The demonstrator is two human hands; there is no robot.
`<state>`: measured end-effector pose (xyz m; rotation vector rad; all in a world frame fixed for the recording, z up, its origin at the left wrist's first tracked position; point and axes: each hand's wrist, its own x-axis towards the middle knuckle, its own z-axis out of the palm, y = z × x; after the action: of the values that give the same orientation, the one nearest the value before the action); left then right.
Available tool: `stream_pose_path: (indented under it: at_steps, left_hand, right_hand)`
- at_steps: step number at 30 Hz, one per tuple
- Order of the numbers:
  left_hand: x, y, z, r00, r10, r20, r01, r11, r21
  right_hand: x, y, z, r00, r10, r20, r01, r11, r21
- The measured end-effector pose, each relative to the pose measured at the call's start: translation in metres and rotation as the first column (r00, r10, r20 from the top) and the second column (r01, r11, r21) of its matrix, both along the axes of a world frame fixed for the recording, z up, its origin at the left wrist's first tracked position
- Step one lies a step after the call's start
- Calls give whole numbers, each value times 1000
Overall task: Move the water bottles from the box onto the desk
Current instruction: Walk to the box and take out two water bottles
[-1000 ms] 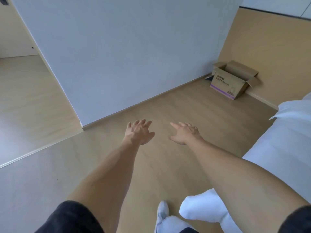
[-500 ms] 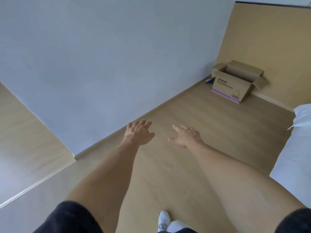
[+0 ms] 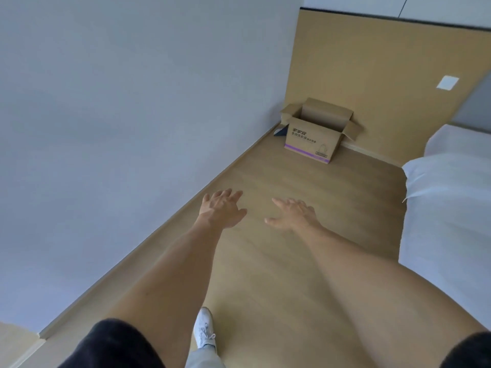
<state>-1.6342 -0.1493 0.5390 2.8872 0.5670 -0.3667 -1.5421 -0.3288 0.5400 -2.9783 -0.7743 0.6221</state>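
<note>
An open cardboard box (image 3: 312, 140) with a purple stripe and dark print stands on the floor in the far corner, its flaps spread. Its inside is hidden from here, so no bottles show. My left hand (image 3: 221, 208) and my right hand (image 3: 293, 213) are stretched out in front of me over the floor, palms down, fingers straight and spread, holding nothing. Both are well short of the box. No desk is in view.
A white wall (image 3: 119, 128) runs along the left. A tan panel (image 3: 372, 75) stands behind the box. A bed with white bedding (image 3: 449, 203) fills the right side. A small dark object (image 3: 281, 132) lies left of the box. My white shoe (image 3: 204, 329) is on the wooden floor.
The view has swung right and forward along the wall. The box now sits nearer and more central, and the doorway on the left has dropped out of sight. Both hands stay open.
</note>
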Motion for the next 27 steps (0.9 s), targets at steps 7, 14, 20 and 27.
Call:
stream_pose_path:
  at_steps: [7, 14, 20, 27]
  left_hand:
    - [121, 61, -2, 987, -157, 33, 158, 987, -25]
    - [245, 160, 8, 966, -259, 11, 259, 966, 10]
    - [329, 195, 2, 932, -364, -10, 364, 932, 4]
    - [423, 209, -11, 912, -410, -6, 410, 912, -17]
  right_hand:
    - [104, 53, 0, 985, -172, 27, 173, 984, -37]
    - [201, 133, 15, 956, -293, 18, 293, 955, -37]
    - [269, 162, 17, 931, -366, 17, 366, 929, -53]
    - [352, 177, 3, 915, -403, 12, 403, 913, -72]
